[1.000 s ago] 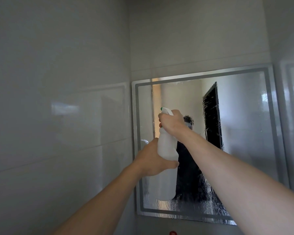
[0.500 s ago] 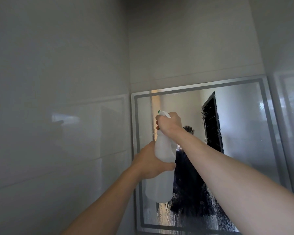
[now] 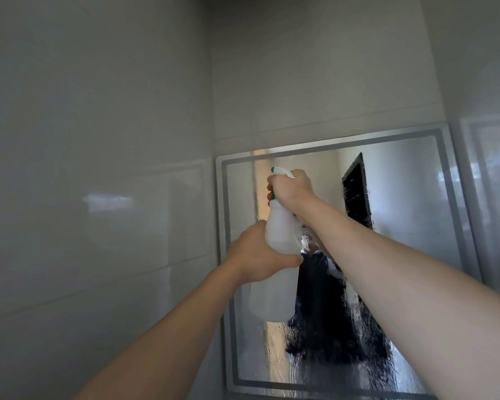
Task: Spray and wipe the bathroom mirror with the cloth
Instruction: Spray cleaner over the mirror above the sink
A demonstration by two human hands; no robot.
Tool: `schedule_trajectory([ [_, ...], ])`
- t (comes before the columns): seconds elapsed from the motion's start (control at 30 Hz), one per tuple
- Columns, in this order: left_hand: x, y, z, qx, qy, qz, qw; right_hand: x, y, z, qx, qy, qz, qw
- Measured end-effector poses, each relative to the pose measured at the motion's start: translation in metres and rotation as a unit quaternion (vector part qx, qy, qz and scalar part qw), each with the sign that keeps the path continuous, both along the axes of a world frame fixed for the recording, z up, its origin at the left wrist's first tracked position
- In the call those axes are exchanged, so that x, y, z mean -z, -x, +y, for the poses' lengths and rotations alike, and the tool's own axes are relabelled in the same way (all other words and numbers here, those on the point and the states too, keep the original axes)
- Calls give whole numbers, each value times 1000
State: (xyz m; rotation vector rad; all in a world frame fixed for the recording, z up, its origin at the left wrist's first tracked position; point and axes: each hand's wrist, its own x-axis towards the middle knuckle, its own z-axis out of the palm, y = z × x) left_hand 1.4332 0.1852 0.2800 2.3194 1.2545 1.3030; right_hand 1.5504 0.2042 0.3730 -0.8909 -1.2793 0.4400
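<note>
Wet mirror ahead; left hand and right hand each grip closed round white spray bottle

The mirror sits in a tight corner: the left wall meets the mirror's left edge, and the right wall closes in just beside its right edge. In front of the glass, 2 hands and both forearms cross the middle and lower right, with the spray bottle held upright near the left edge by the left hand and right hand. The upper right corner of the mirror stands unblocked, as does the tiled wall above its top edge.
</note>
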Motion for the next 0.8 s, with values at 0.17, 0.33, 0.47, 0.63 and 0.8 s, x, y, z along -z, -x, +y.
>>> schedule_trajectory([
  [0.17, 24, -37, -2, 60, 24, 1, 998, 26, -48, 2, -5, 51, -39, 998],
  [0.33, 86, -103, -20, 173, 95, -29, 980, 86, -127, -12, 77, 144, -90, 983],
  [0.47, 158, -152, -33, 225, 170, -28, 959, 159, -186, -34, 117, 216, -54, 968],
  [0.63, 255, -200, -60, 245, 248, -4, 937, 264, -234, -75, 161, 283, -44, 944],
  [0.8, 353, -233, -101, 254, 336, 17, 907, 365, -267, -123, 191, 338, -48, 920],
])
